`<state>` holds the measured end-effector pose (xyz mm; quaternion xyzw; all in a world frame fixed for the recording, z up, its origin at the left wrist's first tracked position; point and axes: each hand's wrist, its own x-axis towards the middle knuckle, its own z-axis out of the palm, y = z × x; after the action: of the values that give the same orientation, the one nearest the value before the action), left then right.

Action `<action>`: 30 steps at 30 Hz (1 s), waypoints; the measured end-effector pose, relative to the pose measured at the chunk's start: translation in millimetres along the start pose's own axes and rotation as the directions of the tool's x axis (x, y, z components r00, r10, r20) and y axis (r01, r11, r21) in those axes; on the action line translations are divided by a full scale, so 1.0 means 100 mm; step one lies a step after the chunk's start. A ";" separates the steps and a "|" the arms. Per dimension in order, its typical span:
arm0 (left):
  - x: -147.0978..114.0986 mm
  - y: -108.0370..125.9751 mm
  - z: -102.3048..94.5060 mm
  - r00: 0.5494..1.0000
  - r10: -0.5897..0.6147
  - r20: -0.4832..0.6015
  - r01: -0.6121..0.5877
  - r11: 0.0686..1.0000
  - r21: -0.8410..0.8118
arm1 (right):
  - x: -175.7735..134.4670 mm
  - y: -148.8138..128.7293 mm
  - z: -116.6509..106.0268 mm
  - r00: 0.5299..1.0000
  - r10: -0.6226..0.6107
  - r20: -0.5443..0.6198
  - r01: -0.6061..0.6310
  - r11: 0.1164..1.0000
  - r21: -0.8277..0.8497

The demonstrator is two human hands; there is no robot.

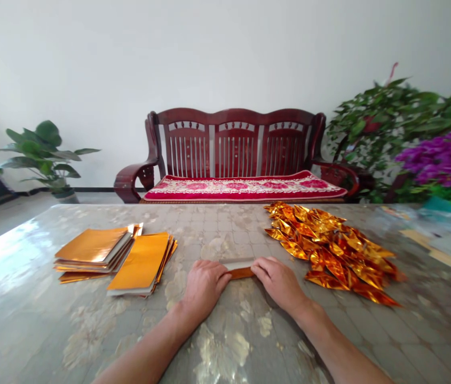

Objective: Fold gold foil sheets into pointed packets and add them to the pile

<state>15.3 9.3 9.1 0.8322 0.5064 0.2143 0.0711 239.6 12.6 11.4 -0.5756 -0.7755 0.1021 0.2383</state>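
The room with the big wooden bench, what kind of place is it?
Probably a living room in someone's home. There's a carved wooden bench with a flowery red-and-white seat cover, and a leafy potted plant stands to its left.

Left grip (207,281), right grip (278,278) apparently pinched.

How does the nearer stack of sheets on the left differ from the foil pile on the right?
The nearer stack holds flat, rectangular sheets; the foil pile is a loose heap of pointed, folded pieces. The stack's top is smooth and evenly coloured, while the pile is creased and glinting. The pile covers more of the table than the stack. Both are gold-orange.
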 end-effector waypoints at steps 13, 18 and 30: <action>0.03 -0.04 0.04 0.967 -0.245 -0.065 0.244 0.969 -0.020 | 0.07 -0.07 0.12 0.996 0.037 -0.076 -0.047 0.990 -0.135; 0.04 -0.04 0.05 0.961 -0.268 -0.064 0.268 0.963 -0.007 | 0.08 -0.04 0.12 0.998 0.029 -0.053 -0.037 0.987 -0.157; 0.05 -0.05 0.06 0.948 -0.316 -0.046 0.315 0.949 -0.028 | 0.11 -0.05 0.14 0.994 0.086 -0.066 -0.097 0.979 -0.179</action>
<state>15.8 16.7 3.8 0.7342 0.6323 0.2261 0.1004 226.0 22.9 4.4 -0.6329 -0.7470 0.0248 0.2021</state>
